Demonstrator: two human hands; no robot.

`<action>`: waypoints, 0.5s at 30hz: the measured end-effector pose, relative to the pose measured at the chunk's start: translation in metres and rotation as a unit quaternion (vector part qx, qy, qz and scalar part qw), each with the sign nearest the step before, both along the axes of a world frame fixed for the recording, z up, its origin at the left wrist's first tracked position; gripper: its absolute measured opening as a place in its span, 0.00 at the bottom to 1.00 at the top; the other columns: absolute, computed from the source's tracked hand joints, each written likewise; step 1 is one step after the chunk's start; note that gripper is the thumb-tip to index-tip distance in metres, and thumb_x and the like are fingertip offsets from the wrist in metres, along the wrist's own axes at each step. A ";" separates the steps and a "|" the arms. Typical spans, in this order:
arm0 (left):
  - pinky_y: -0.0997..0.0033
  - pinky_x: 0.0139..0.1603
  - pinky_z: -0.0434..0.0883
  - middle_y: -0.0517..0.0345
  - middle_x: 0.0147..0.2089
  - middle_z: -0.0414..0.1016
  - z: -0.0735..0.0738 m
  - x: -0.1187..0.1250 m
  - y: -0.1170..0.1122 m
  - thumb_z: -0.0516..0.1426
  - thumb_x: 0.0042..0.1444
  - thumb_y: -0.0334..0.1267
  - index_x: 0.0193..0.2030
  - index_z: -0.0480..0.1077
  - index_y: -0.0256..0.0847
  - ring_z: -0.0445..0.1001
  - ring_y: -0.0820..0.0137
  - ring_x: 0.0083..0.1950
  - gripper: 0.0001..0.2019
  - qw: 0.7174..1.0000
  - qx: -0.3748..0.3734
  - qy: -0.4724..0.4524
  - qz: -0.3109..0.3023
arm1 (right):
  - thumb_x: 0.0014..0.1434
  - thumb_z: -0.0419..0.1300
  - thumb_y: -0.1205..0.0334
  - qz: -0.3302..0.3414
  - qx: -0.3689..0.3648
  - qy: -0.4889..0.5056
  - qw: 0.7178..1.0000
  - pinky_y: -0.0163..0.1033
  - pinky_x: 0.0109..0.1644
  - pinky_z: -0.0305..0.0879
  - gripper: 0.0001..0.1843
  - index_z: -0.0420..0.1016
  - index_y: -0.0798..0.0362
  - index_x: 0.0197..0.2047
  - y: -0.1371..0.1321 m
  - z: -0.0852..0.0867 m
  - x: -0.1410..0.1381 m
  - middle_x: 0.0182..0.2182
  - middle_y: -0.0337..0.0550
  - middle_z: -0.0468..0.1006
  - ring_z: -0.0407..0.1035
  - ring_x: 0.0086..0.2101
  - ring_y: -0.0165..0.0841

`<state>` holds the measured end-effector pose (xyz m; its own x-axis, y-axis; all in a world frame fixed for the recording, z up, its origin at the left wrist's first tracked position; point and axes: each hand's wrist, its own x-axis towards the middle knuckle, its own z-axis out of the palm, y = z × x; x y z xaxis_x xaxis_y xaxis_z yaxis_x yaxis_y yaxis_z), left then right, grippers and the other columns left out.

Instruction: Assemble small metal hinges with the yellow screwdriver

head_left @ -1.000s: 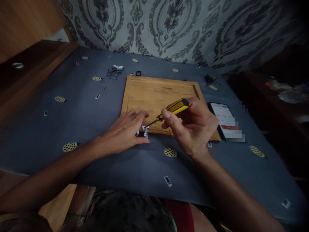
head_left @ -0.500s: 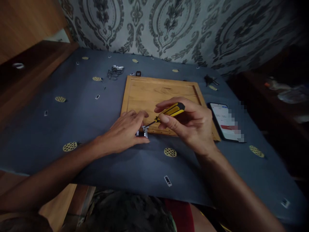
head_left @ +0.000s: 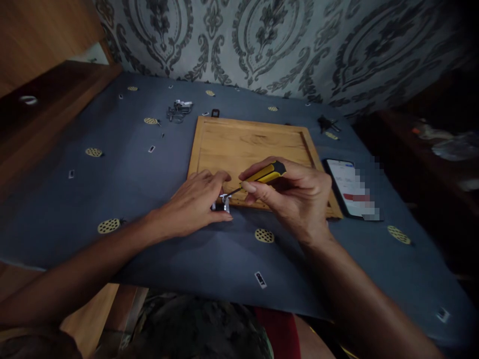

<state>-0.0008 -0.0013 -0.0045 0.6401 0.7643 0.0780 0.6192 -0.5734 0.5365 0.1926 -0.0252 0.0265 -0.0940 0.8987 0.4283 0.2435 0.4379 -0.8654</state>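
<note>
A wooden panel (head_left: 250,144) with a raised border lies flat on the table. At its near left corner is a small shiny metal fitting (head_left: 226,204), its exact kind unclear. My left hand (head_left: 198,197) pinches this fitting against the panel's edge, thumb below and fingers above. In my right hand (head_left: 295,197) is a screwdriver (head_left: 265,174) with a yellow and black handle, held slanted. Its dark shaft runs down to the left, and the tip meets the fitting. The fingers of my left hand partly cover the fitting.
The table (head_left: 123,199) has a dark blue cover with printed pineapples. Loose metal pieces (head_left: 180,110) lie at the back left. A phone (head_left: 348,189) rests right of the panel, and a dark object (head_left: 327,123) sits behind it. A patterned wall (head_left: 269,45) closes the back.
My right hand has turned and lowered slightly on the screwdriver, its fingers curling further round the handle. The tip stays at the fitting. My left hand holds its place.
</note>
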 end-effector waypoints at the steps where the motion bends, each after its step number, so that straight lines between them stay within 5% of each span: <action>1: 0.52 0.62 0.68 0.47 0.59 0.75 0.000 0.000 0.000 0.69 0.56 0.42 0.60 0.62 0.43 0.71 0.52 0.63 0.29 1.000 0.001 0.001 0.001 | 0.53 0.75 0.51 -0.005 0.001 0.004 1.000 0.32 0.23 0.71 0.13 0.81 0.51 0.30 -0.001 -0.001 -0.001 0.28 0.36 0.81 0.73 0.22 0.27; 15: 0.54 0.60 0.70 0.49 0.56 0.75 0.002 -0.001 0.000 0.68 0.57 0.42 0.60 0.61 0.44 0.72 0.54 0.61 0.28 1.000 0.006 0.000 -0.005 | 0.56 0.73 0.47 0.064 -0.044 -0.009 0.997 0.34 0.28 0.76 0.16 0.82 0.51 0.34 0.003 0.008 0.009 0.29 0.38 0.81 0.76 0.24 0.28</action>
